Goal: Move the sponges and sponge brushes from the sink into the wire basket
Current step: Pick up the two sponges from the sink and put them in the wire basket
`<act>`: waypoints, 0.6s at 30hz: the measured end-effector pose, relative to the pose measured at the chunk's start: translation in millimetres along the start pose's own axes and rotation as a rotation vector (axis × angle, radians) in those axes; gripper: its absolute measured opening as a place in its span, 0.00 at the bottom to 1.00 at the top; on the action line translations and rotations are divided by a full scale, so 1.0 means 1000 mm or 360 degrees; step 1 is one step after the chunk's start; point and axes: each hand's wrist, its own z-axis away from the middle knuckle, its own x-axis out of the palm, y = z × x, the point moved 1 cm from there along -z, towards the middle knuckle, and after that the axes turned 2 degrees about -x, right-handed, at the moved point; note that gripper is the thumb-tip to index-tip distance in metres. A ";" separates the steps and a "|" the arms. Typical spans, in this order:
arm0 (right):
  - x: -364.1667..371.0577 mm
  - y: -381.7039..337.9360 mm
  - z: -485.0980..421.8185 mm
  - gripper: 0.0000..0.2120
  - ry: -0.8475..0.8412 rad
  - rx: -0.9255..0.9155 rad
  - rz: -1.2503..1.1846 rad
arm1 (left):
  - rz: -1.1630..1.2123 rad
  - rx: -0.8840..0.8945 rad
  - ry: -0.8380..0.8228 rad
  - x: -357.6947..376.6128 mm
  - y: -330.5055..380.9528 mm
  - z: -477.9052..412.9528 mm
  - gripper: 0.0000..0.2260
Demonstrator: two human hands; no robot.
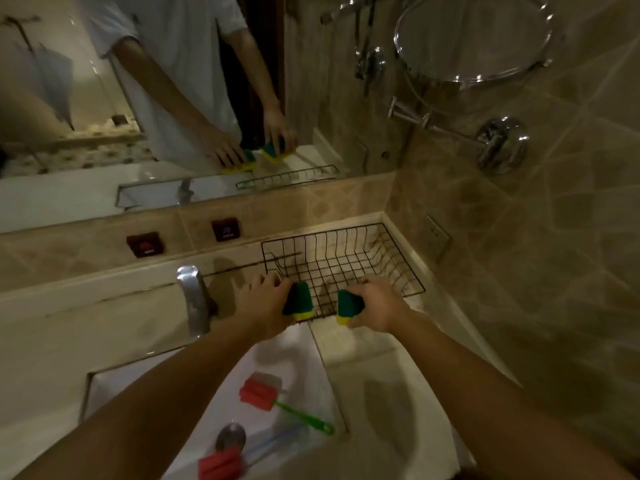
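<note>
My left hand (263, 301) grips a green-and-yellow sponge (298, 303) at the near rim of the black wire basket (377, 237). My right hand (379, 303) grips a second green-and-yellow sponge (348, 308), also over the basket's near edge. The basket stands on the counter in the back right corner, and I see nothing inside it. Down in the white sink (304, 355) lie a red sponge brush with a green handle (263, 393) and another red sponge brush with a pale blue handle (221, 462).
A chrome tap (194, 299) rises left of my left hand. The sink's round drain (231, 436) sits between the brushes. Tiled walls close in behind and to the right. A mirror (104, 98) above the counter reflects my hands; a round chrome mirror (474, 36) hangs at upper right.
</note>
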 end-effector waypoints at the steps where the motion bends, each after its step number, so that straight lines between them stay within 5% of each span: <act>1: -0.002 0.007 -0.012 0.38 -0.0005 -0.0001 -0.0011 | -0.0002 -0.0034 -0.0011 0.001 0.002 -0.011 0.36; 14: 0.024 0.058 -0.118 0.22 -0.0108 -0.0033 -0.0014 | -0.0073 -0.0130 0.0083 0.067 0.035 -0.116 0.37; 18: 0.031 0.064 -0.145 0.31 -0.0091 -0.0049 0.0031 | -0.0011 -0.0194 0.0014 0.082 0.024 -0.149 0.38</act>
